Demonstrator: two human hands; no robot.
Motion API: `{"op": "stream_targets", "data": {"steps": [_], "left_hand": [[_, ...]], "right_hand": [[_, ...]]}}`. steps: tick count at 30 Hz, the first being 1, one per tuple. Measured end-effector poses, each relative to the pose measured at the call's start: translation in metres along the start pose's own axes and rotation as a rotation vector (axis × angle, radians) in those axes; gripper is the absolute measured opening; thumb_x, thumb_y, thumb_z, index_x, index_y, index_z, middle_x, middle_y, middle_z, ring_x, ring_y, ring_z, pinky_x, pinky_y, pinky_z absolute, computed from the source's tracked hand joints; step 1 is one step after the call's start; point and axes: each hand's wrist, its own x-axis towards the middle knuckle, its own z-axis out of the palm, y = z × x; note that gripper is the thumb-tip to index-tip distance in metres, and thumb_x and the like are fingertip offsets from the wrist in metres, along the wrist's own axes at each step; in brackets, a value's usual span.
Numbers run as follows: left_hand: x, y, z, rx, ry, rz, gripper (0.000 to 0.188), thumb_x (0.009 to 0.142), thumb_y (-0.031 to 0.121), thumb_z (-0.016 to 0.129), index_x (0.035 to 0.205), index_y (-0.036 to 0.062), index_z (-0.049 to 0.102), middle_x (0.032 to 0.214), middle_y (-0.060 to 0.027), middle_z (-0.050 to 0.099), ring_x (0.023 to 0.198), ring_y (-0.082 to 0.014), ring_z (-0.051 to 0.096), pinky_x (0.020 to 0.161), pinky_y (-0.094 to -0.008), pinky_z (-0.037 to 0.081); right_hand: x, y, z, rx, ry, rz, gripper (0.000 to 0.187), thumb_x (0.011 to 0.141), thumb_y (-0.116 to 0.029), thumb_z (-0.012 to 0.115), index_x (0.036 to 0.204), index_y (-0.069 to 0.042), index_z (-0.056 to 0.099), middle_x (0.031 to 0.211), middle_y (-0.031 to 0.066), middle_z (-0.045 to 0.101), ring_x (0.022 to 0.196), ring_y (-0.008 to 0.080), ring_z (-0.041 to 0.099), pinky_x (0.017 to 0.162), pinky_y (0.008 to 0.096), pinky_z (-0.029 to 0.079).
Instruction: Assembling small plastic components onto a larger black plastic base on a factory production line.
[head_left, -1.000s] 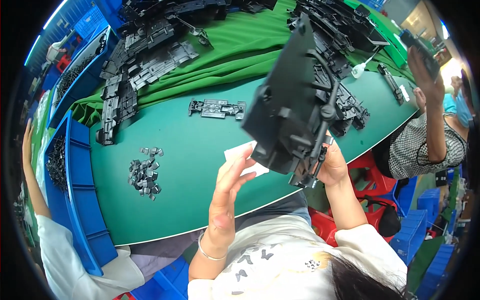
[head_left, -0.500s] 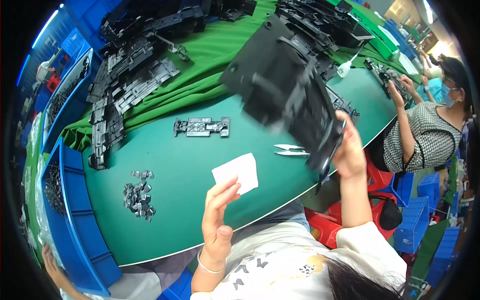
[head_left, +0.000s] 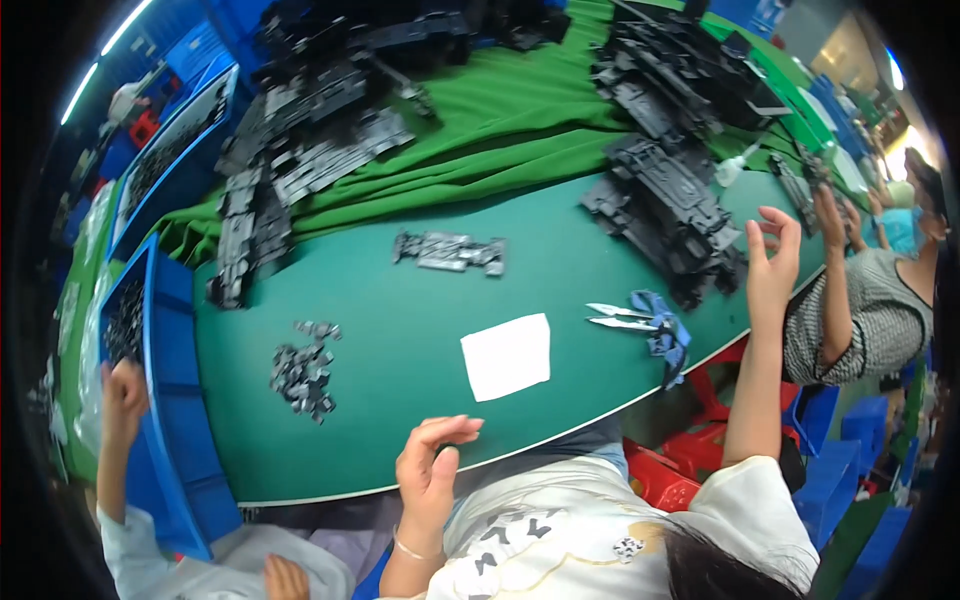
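Observation:
My left hand (head_left: 428,475) hovers at the table's near edge, just below a white square sheet (head_left: 507,358). Its fingers are loosely bent and the thumb stands apart; a small dark patch shows in the gap, too unclear to name. My right hand (head_left: 775,262) is raised at the right, fingers apart and holding nothing. Close to its left lies a stack of black moulded plastic trays (head_left: 668,215). A single grey-black chassis-like plastic part (head_left: 450,253) lies mid-table. Small black clips (head_left: 302,380) form a pile at the left.
Snips (head_left: 622,318) lie beside a crumpled blue cloth (head_left: 665,335) at the right edge. A blue bin (head_left: 180,420) borders the table's left; a co-worker's fist (head_left: 125,385) is over it. More black parts (head_left: 340,150) rest on green cloth (head_left: 480,165). Another person (head_left: 865,300) works at the right.
The large black part has left my right hand and lies on the stack at the right; the blue cloth now shows. The view has shifted. A co-worker's arm has risen at the left.

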Motion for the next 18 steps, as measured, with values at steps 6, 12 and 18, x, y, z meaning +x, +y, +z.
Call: {"op": "stream_targets", "data": {"steps": [6, 12, 18], "left_hand": [[0.000, -0.007, -0.014, -0.071, 0.067, -0.063, 0.018, 0.084, 0.009, 0.042, 0.095, -0.0022, 0.050, 0.088, -0.0114, 0.055, 0.072, -0.0114, 0.051, 0.067, -0.0221, 0.042], [-0.008, -0.012, -0.019, -0.122, 0.119, -0.074, 0.017, 0.084, 0.009, 0.042, 0.095, -0.0012, 0.049, 0.086, -0.0109, 0.056, 0.070, -0.0104, 0.052, 0.064, -0.0215, 0.043], [-0.018, -0.005, -0.053, 0.116, 0.338, -0.012, 0.016, 0.083, 0.008, 0.042, 0.094, -0.0003, 0.051, 0.080, -0.0085, 0.057, 0.062, -0.0081, 0.049, 0.056, -0.0185, 0.041]], "right_hand": [[-0.009, -0.122, 0.092, 0.252, -1.010, -0.608, 0.021, 0.071, -0.006, 0.057, 0.089, 0.000, 0.049, 0.084, 0.0134, 0.052, 0.079, 0.0268, 0.053, 0.068, 0.0315, 0.043], [0.019, -0.145, 0.209, 0.265, -1.024, -0.514, 0.019, 0.071, -0.013, 0.056, 0.085, -0.001, 0.054, 0.083, 0.0140, 0.058, 0.080, 0.0272, 0.055, 0.070, 0.0341, 0.043], [0.013, -0.212, 0.306, 0.068, -0.808, -0.352, 0.060, 0.064, -0.032, 0.065, 0.111, -0.006, 0.038, 0.109, 0.0211, 0.042, 0.100, 0.0345, 0.044, 0.081, 0.0384, 0.039]]}}
